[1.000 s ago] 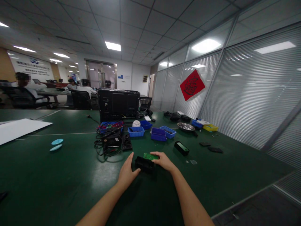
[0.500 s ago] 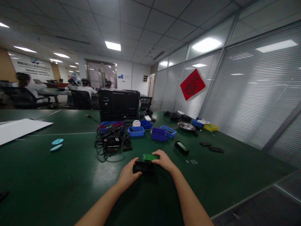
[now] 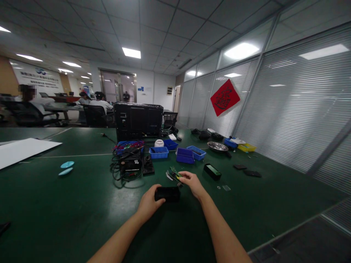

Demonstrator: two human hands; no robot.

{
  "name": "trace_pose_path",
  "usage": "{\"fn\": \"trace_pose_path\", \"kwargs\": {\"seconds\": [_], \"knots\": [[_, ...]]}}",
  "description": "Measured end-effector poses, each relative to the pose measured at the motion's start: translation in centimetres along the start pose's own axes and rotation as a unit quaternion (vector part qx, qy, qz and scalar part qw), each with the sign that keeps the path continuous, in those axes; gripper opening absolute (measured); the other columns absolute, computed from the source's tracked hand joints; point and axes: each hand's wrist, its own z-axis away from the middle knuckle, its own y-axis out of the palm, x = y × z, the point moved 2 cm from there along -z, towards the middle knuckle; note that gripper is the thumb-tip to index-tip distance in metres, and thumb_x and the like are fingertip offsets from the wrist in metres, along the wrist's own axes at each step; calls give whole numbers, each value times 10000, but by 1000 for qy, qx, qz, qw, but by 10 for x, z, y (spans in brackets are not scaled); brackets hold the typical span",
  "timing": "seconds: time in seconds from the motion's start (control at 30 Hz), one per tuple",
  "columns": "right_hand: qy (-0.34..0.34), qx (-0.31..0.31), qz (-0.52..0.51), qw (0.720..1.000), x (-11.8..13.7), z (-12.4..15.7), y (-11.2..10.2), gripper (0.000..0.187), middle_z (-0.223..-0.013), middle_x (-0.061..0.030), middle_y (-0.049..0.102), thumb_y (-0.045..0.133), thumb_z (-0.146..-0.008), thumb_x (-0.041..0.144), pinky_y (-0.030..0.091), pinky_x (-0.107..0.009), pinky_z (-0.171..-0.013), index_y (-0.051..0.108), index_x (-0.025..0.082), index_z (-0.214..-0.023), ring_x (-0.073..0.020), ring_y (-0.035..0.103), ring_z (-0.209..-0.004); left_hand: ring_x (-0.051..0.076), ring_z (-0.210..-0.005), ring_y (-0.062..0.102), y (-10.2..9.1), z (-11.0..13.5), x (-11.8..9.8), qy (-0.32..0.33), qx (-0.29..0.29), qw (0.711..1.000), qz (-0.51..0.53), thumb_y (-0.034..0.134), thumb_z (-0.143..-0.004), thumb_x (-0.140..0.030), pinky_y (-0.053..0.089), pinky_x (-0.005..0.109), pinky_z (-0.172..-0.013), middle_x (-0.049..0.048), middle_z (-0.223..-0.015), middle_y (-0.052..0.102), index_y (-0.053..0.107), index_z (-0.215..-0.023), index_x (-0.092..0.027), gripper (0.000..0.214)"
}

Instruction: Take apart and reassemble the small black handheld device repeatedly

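My left hand grips the left end of a small black plastic casing, held just above the green table. My right hand pinches a green circuit board, tilted on edge and lifted clear of the casing, up and behind it. Both hands are closed on what they hold. The inside of the casing is too dark to make out.
Behind my hands lie a tangle of cables on a black device, several blue parts bins, a black computer case, a black box with a green face, a metal bowl and a yellow tray. People sit at far-left desks.
My left hand closed on the casing and raised it. My right hand lifted the green board out of the casing and tipped it on edge.
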Motion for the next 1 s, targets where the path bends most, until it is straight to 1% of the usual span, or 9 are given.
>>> {"fn": "trace_pose_path", "kwargs": {"seconds": [0.07,0.17,0.23,0.3,0.47,0.57,0.77,1.0], "knots": [[-4,36,-24,999,0,2,5,413,-874,-40,632,702,-578,327,433,-319,-759,622,159,-946,-183,569,-804,180,-942,558,0,0,0,-2,-1,1000,2,626,-619,-217,399,279,-837,30,-1033,601,494,-1078,-216,478],[-2,92,-27,995,0,5,12,445,-905,-28,622,719,-552,288,431,-303,-755,608,174,-967,-173,561,-815,176,-920,566,0,0,0,-2,5,1000,4,627,-617,-209,402,274,-818,26,-1006,612,486,-1084,-215,488],[-4,124,-27,992,1,7,15,444,-909,-20,612,715,-558,280,431,-290,-744,600,177,-974,-164,553,-812,169,-923,566,1,-1,0,4,7,1000,6,628,-616,-202,403,263,-808,19,-1005,615,484,-1080,-220,486],[-13,142,-28,989,3,8,16,412,-937,-19,596,703,-576,288,428,-281,-745,605,176,-960,-159,545,-822,167,-930,564,2,-1,0,10,5,1000,12,630,-614,-196,404,255,-805,17,-1013,616,483,-1080,-221,489],[-23,149,1,989,5,9,16,371,-997,-29,575,700,-580,322,422,-277,-741,630,167,-910,-151,538,-814,176,-929,562,3,-2,2,12,-3,1000,18,636,-610,-196,406,267,-810,27,-1021,615,485,-1087,-213,500],[-16,148,30,988,5,8,15,380,-967,-26,586,706,-571,319,427,-275,-720,629,166,-911,-148,542,-785,176,-944,556,3,-2,3,11,-4,1000,13,637,-613,-204,402,268,-821,27,-1037,610,480,-1096,-215,509],[19,148,59,987,3,9,16,450,-861,-14,611,714,-552,316,443,-291,-700,599,171,-962,-154,561,-746,180,-937,560,2,-2,2,8,2,1000,4,630,-620,-213,400,267,-823,27,-1029,609,490,-1089,-219,490],[18,155,79,985,4,10,19,422,-848,-10,613,721,-548,293,445,-281,-685,598,167,-932,-147,562,-738,175,-921,570,-1,0,-3,4,3,1000,6,618,-627,-208,413,257,-801,19,-1011,617,480,-1084,-225,478]]}}
